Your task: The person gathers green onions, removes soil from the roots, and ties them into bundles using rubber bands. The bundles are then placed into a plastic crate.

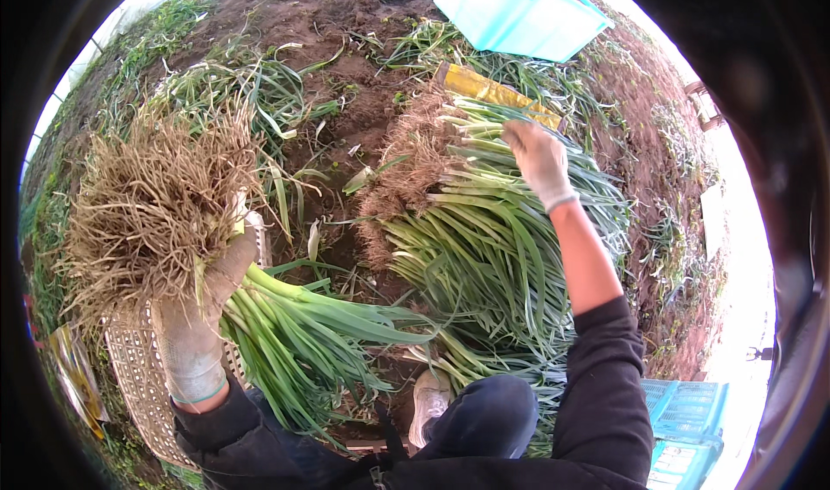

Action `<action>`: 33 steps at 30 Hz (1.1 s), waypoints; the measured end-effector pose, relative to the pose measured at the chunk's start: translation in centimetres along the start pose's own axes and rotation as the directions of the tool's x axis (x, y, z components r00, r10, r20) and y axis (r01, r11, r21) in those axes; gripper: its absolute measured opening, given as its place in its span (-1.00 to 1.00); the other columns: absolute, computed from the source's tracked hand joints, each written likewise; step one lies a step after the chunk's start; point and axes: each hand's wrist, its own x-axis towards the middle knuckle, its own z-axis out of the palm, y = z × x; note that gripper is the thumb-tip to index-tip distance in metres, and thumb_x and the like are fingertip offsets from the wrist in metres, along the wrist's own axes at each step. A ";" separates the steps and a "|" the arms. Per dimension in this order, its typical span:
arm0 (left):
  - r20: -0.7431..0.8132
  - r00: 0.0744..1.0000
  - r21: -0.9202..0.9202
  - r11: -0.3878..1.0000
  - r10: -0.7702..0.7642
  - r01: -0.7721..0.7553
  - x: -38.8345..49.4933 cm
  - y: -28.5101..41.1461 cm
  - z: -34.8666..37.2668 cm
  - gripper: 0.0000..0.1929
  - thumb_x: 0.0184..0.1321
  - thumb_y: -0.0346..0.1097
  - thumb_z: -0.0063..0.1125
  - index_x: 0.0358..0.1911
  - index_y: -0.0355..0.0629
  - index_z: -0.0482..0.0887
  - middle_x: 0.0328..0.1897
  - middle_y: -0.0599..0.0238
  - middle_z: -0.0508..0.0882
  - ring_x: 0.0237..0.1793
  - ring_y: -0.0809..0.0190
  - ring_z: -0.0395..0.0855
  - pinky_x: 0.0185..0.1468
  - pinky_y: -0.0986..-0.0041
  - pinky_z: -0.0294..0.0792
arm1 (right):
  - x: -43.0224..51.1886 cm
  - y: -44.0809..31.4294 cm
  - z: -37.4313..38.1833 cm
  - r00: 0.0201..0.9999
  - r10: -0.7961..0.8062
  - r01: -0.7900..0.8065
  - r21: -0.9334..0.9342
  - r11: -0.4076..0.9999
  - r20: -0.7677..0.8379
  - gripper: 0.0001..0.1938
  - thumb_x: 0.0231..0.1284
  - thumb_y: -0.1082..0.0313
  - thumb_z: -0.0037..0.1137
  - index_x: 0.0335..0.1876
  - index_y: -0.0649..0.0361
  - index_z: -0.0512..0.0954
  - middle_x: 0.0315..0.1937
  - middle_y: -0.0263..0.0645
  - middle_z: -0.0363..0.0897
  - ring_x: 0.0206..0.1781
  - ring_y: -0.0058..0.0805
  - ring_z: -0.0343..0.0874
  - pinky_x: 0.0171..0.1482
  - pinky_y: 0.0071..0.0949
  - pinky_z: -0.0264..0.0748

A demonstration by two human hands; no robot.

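Observation:
My gloved left hand (224, 276) is shut around a thick bunch of green onions (305, 328). Its dense mat of brown roots (162, 198) points up and away, while the green leaves hang towards my legs. To the right, a large heap of green onions (486, 250) lies on the ground with roots to the left and leaves to the right. My gloved right hand (538, 162) is over the far part of this heap, fingers bent down at the pale stalks. Whether those fingers grip a stalk is hidden by the hand itself.
A yellow plastic sheet (486, 89) edges the heap's far end. Beyond it stands a turquoise crate (519, 16). A beige perforated basket (139, 386) is beneath my left arm; turquoise crates (687, 412) stand at lower right. Loose leaves (259, 94) litter the soil. My shoe (429, 405) is beside the heap.

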 end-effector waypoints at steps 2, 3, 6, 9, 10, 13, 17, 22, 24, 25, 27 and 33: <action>0.042 0.998 0.177 0.984 -0.044 0.036 0.3 0.0 -0.2 -0.48 0.41 -0.12 -0.01 0.34 -0.20 0.28 0.33 0.16 0.48 0.30 0.12 0.45 0.43 0.24 0.22 | 3.6 1.0 1.0 0.991 0.061 -0.042 -0.154 0.987 0.122 -0.73 0.39 0.16 -0.03 0.06 0.00 0.59 0.03 -0.24 0.62 0.01 -0.29 0.63 0.05 -0.30 0.55; 0.046 0.998 0.332 0.943 -0.042 0.024 0.4 0.1 -0.1 -0.47 0.43 -0.10 -0.04 0.36 -0.20 0.26 0.33 0.16 0.48 0.31 0.12 0.44 0.44 0.25 0.20 | 4.9 1.4 1.7 0.984 0.050 -0.027 -0.135 0.991 0.170 -0.73 0.38 0.20 -0.02 0.10 -0.01 0.57 0.11 -0.25 0.58 0.08 -0.28 0.60 0.13 -0.31 0.51; 0.028 0.992 0.836 0.541 0.124 -0.091 0.2 0.4 0.9 -0.48 0.37 -0.15 0.06 0.30 -0.26 0.31 0.28 0.11 0.50 0.24 0.10 0.50 0.38 0.25 0.30 | 7.2 2.4 3.7 0.888 0.061 0.037 -0.203 0.978 0.456 -0.64 0.22 0.20 0.14 0.15 -0.05 0.57 0.15 -0.22 0.52 0.17 -0.19 0.51 0.24 -0.26 0.40; -0.103 0.991 0.658 0.753 0.087 0.002 0.1 0.7 2.1 -0.52 0.26 -0.28 0.23 0.19 -0.33 0.43 0.16 0.05 0.57 0.09 0.12 0.62 0.21 0.27 0.48 | 7.5 3.0 4.1 0.867 0.037 0.083 -0.217 0.973 0.497 -0.65 0.20 0.17 0.15 0.12 -0.07 0.59 0.06 -0.20 0.54 0.14 -0.16 0.51 0.21 -0.25 0.41; -0.118 0.992 0.451 0.892 0.041 0.017 0.2 0.7 2.5 -0.54 0.21 -0.33 0.29 0.14 -0.35 0.47 0.11 0.03 0.60 0.03 0.13 0.66 0.15 0.28 0.55 | 7.2 3.1 3.9 0.886 -0.033 0.169 -0.256 0.952 0.462 -0.67 0.25 0.23 0.08 0.12 0.02 0.56 0.01 -0.18 0.54 0.12 -0.17 0.51 0.18 -0.28 0.43; -0.146 0.986 0.568 0.823 0.081 0.017 0.5 0.8 3.1 -0.57 0.21 -0.34 0.28 0.11 -0.35 0.49 0.04 0.07 0.64 0.01 0.18 0.67 0.07 0.33 0.59 | 7.2 3.2 2.5 0.948 -0.013 0.099 -0.255 0.962 0.319 -0.68 0.29 0.33 0.00 0.13 0.14 0.50 0.05 -0.12 0.52 0.10 -0.15 0.54 0.15 -0.29 0.47; -0.113 0.981 0.560 0.826 0.158 -0.068 0.8 0.8 3.6 -0.63 0.20 -0.36 0.29 0.05 -0.32 0.55 -0.06 0.13 0.68 -0.03 0.23 0.68 0.01 0.35 0.61 | 7.1 2.6 1.2 0.882 -0.025 0.223 -0.370 0.902 0.471 -0.69 0.32 0.40 -0.09 0.14 0.19 0.45 0.05 -0.01 0.53 0.06 -0.07 0.58 0.10 -0.22 0.53; -0.085 0.987 0.613 0.788 0.140 -0.058 0.4 1.3 4.1 -0.67 0.20 -0.36 0.29 0.00 -0.32 0.58 -0.07 0.13 0.68 -0.07 0.19 0.71 0.02 0.33 0.60 | 5.0 1.2 1.7 0.791 -0.019 0.217 -0.251 0.943 0.611 -0.75 0.33 0.35 -0.09 0.03 0.23 0.48 0.05 -0.01 0.52 0.11 -0.07 0.54 0.12 -0.20 0.50; -0.084 0.989 0.595 0.803 0.119 -0.046 0.3 1.5 4.2 -0.67 0.19 -0.37 0.30 0.00 -0.33 0.58 -0.07 0.13 0.68 -0.07 0.19 0.71 0.02 0.33 0.60 | 4.5 0.7 2.1 0.784 0.021 0.190 -0.273 0.943 0.620 -0.76 0.36 0.32 -0.11 0.01 0.24 0.48 0.05 0.02 0.51 0.13 -0.03 0.51 0.16 -0.17 0.45; -0.057 0.988 0.652 0.755 0.140 -0.070 0.2 1.6 4.3 -0.67 0.19 -0.37 0.30 0.00 -0.33 0.58 -0.07 0.13 0.68 -0.07 0.19 0.71 0.01 0.34 0.60 | 4.4 0.4 2.2 0.774 0.019 0.225 -0.303 0.926 0.633 -0.74 0.38 0.29 -0.12 0.02 0.26 0.48 0.02 0.03 0.51 0.13 0.01 0.50 0.19 -0.15 0.41; -0.092 0.987 0.569 0.820 0.133 -0.057 0.0 1.6 4.3 -0.66 0.18 -0.38 0.30 0.01 -0.32 0.58 -0.06 0.14 0.68 -0.08 0.20 0.70 0.00 0.35 0.60 | 4.5 0.1 2.0 0.770 0.004 0.219 -0.270 0.938 0.639 -0.74 0.40 0.29 -0.14 0.04 0.25 0.47 0.01 0.01 0.54 0.12 0.00 0.51 0.19 -0.17 0.41; -0.102 0.980 0.497 0.863 0.168 -0.097 -1.0 1.9 4.2 -0.64 0.16 -0.41 0.32 0.02 -0.32 0.56 -0.05 0.17 0.67 -0.12 0.24 0.70 -0.04 0.38 0.61 | 5.5 -0.1 -2.2 0.793 0.244 -0.185 -0.160 0.970 0.559 -0.70 0.46 0.18 -0.21 0.12 0.12 0.45 -0.11 -0.14 0.66 -0.01 -0.23 0.62 0.22 -0.17 0.42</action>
